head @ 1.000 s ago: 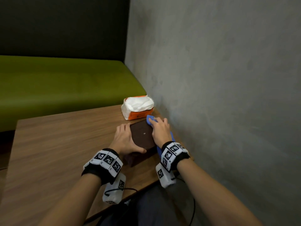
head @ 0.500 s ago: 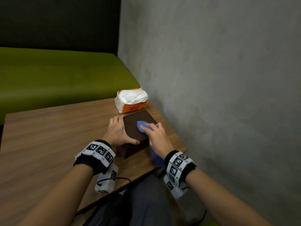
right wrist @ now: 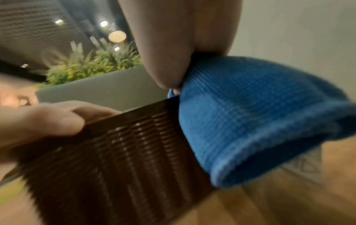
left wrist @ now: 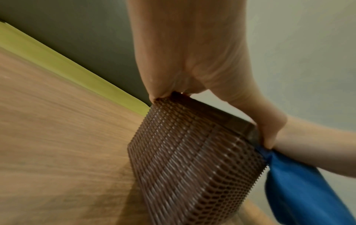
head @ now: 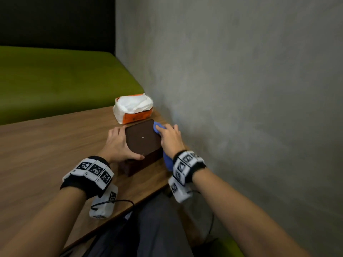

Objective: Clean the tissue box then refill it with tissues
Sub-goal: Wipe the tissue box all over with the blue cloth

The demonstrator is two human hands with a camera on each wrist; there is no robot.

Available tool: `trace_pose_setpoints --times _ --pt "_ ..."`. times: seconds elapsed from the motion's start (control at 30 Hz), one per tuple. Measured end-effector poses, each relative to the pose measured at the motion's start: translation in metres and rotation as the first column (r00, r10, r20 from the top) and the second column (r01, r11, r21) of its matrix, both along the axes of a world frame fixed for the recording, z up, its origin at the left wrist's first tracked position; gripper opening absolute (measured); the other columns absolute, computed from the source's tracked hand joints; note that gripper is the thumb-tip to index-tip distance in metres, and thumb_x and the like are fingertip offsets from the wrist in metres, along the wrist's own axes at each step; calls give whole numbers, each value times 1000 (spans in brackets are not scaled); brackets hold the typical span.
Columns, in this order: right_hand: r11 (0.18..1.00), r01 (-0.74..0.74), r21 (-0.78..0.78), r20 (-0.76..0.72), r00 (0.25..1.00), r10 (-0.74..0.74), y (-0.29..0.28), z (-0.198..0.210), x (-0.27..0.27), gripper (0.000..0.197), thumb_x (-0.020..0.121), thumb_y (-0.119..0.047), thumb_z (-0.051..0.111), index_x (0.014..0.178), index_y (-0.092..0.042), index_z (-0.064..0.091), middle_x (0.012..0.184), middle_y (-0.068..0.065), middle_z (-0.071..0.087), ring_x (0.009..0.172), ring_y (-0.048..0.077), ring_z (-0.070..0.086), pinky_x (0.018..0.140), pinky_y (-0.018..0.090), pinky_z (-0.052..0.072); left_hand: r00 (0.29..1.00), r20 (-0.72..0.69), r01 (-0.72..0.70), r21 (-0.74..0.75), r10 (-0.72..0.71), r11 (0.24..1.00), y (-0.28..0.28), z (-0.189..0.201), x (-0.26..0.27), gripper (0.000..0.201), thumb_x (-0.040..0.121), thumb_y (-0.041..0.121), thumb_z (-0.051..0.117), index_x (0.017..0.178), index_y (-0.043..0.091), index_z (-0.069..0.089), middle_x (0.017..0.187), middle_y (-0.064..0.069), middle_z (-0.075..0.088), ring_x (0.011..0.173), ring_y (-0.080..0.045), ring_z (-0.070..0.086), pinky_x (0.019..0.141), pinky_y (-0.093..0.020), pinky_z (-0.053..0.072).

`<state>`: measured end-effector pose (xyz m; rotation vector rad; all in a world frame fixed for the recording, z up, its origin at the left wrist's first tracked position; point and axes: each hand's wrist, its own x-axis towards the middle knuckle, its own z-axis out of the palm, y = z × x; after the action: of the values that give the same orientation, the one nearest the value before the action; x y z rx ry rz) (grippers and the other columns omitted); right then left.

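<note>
A dark brown tissue box [head: 143, 143] with woven sides [left wrist: 188, 159] sits on the wooden table [head: 46, 145] near the wall. My left hand [head: 118, 143] grips its left edge, thumb along the near top rim. My right hand [head: 169, 139] presses a blue cloth [head: 157, 126] against the box's far right edge; the cloth [right wrist: 250, 115] hangs down the right side. An opened orange and white pack of tissues [head: 132, 108] lies just behind the box.
A grey concrete wall [head: 241, 89] runs close along the table's right side. A green bench seat [head: 55, 76] stands beyond the table's far edge. My lap is under the near edge.
My right hand slid the cloth from the middle of the box top out to its far right edge. The left hand kept its hold on the box.
</note>
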<state>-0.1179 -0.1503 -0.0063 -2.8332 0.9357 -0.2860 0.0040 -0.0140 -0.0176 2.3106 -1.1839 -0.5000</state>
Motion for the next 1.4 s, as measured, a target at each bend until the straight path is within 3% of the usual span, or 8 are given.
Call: trace_pose_setpoints --times 0.1,0.33,0.53,0.67,0.8,1.0,1.17,1.4 --pt "1000 0 -3 -34 999 0 5 5 35 37 90 -5 44 124 -14 54 125 13 52 112 38 40 90 45 38 1000 9 -16 -2 16 1000 -2 0 0 142 17 75 49 139 6 25 134 -18 36 127 -32 28 109 -40 26" --pt "941 -324 97 2 945 326 37 -1 43 31 94 -9 45 120 -14 60 120 14 56 99 37 43 85 50 42 998 41 43 0 -43 999 -5 5 4 132 23 73 44 131 -2 35 127 -21 44 123 -32 34 105 -37 23" --pt "946 -310 90 34 951 308 36 -2 9 32 95 -10 43 123 -15 58 120 15 56 95 36 42 84 50 42 998 57 -30 -9 31 999 -5 7 -12 135 45 51 83 145 1 8 145 -25 24 135 -38 19 113 -43 19" --pt "916 -381 124 24 924 382 49 0 18 26 93 -9 46 110 -10 65 115 17 58 94 37 45 85 52 43 999 32 -21 41 20 999 -3 10 -8 138 40 61 72 145 -1 9 145 -24 22 134 -39 17 114 -42 18" --pt "866 -493 82 134 866 481 41 -5 -21 30 90 -3 51 117 -9 63 119 15 62 86 33 44 82 31 36 999 24 -38 -22 38 999 -1 6 -4 129 47 46 84 145 2 13 141 -21 26 131 -37 22 112 -41 23" --pt "989 -143 37 123 983 137 -13 -11 -31 35 91 -2 48 120 -16 61 121 12 61 93 37 47 85 49 45 999 43 -5 -30 6 1000 -3 0 -1 127 47 44 85 144 3 15 142 -17 24 131 -33 20 113 -43 24" --pt "996 87 28 12 996 -88 -20 -3 8 39 90 -2 42 124 -16 53 122 13 55 107 37 42 88 44 38 1000 0 -17 -41 17 999 0 2 -4 135 36 50 71 146 4 7 143 -17 24 133 -33 19 112 -42 25" --pt "977 -160 -139 -96 984 147 12 9 52 39 87 -7 47 125 -17 53 129 5 52 115 32 39 86 41 35 998 -21 -59 -132 57 990 -2 -3 -4 139 50 27 88 145 0 -10 143 -22 25 132 -36 21 112 -42 22"
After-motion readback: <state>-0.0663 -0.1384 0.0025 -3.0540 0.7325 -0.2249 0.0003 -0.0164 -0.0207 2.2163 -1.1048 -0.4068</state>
